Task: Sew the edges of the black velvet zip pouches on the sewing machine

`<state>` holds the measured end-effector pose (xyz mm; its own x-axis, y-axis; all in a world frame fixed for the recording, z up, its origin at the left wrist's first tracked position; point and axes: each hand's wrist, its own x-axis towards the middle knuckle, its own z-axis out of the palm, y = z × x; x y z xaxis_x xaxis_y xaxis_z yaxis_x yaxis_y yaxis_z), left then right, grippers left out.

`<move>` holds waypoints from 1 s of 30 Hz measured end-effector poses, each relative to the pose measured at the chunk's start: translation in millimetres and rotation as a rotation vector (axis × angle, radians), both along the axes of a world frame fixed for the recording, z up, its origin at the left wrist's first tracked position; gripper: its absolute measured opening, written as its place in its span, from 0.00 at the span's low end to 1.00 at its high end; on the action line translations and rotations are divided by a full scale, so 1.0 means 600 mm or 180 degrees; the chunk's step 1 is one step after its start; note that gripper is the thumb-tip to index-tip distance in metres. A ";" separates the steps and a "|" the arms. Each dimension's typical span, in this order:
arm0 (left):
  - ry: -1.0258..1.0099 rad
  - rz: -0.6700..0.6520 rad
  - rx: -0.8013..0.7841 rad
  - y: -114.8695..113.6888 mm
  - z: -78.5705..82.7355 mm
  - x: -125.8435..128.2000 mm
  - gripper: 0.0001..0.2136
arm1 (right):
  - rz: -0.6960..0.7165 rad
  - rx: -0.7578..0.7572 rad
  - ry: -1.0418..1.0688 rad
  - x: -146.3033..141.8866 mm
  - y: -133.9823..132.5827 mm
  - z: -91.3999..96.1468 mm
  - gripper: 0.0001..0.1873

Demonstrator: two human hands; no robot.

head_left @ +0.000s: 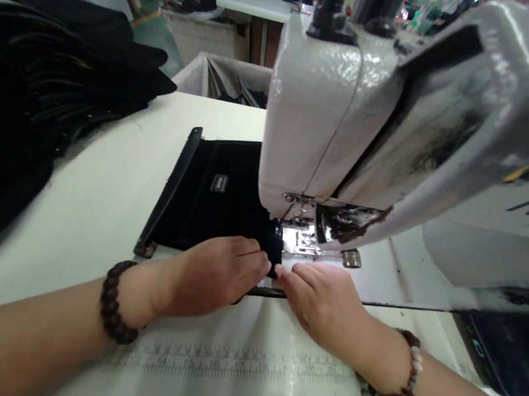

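A black fabric piece with a small label and a zipper edge lies flat on the white table, running under the head of a white sewing machine. My left hand presses its fingers together on the near edge of the fabric, just left of the presser foot. My right hand lies beside it, fingertips pinched on the same edge right in front of the foot. Both wrists wear dark bead bracelets.
A tall pile of black fabric pieces fills the left side of the table. A dark phone lies at the right. A printed ruler strip runs along the near table edge. A white bin stands behind the table.
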<state>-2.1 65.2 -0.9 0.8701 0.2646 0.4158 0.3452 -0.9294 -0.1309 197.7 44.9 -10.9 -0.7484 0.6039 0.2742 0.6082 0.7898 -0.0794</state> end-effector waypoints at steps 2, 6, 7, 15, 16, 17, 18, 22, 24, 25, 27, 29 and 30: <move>-0.0018 0.0044 0.0087 0.012 -0.001 0.001 0.20 | -0.0073 0.0201 -0.0097 -0.001 0.002 -0.001 0.13; -0.0002 0.0170 0.0205 0.032 -0.002 0.002 0.21 | -0.0128 0.0371 -0.0216 -0.002 0.003 -0.003 0.16; 0.0052 0.0211 0.0183 0.037 -0.003 0.003 0.20 | -0.0155 0.0356 -0.0217 -0.002 0.003 -0.003 0.16; 0.0159 0.0509 0.0217 0.065 -0.009 0.003 0.16 | -0.0209 0.0278 -0.0132 -0.007 0.001 -0.002 0.15; 0.0151 0.0521 0.0219 0.067 -0.010 0.002 0.16 | -0.0205 0.0265 -0.0122 -0.008 0.000 -0.002 0.15; 0.0168 0.0522 0.0219 0.069 -0.011 0.002 0.17 | -0.0204 0.0244 -0.0118 -0.008 0.000 -0.002 0.15; 0.0180 0.0524 0.0224 0.071 -0.011 0.001 0.17 | -0.0199 0.0212 -0.0111 -0.008 0.000 -0.002 0.16; 0.0154 0.0554 0.0172 0.075 -0.014 -0.001 0.17 | -0.0389 -0.0241 0.0305 0.004 0.014 0.010 0.15; 0.0143 0.0572 0.0119 0.076 -0.016 -0.002 0.16 | -0.0695 -0.0511 0.1005 0.017 0.030 0.023 0.15; 0.0165 0.0582 0.0085 0.076 -0.018 -0.002 0.15 | -0.0868 -0.0619 0.1391 0.024 0.040 0.031 0.16; 0.0229 0.0567 0.0013 0.078 -0.021 -0.003 0.14 | -0.1151 -0.0795 0.1976 0.036 0.056 0.043 0.18; 0.0228 0.0531 -0.0056 0.080 -0.026 -0.004 0.14 | -0.1334 -0.1005 0.2309 0.044 0.068 0.049 0.18; 0.0211 0.0514 -0.0096 0.082 -0.028 -0.005 0.14 | -0.1381 -0.1131 0.2430 0.045 0.071 0.048 0.18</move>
<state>-4.9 114.2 -17.5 0.8405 0.4146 0.3488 0.4819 -0.8664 -0.1313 224.9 87.8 18.2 -0.1331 0.9296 0.3437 0.5274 0.3600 -0.7696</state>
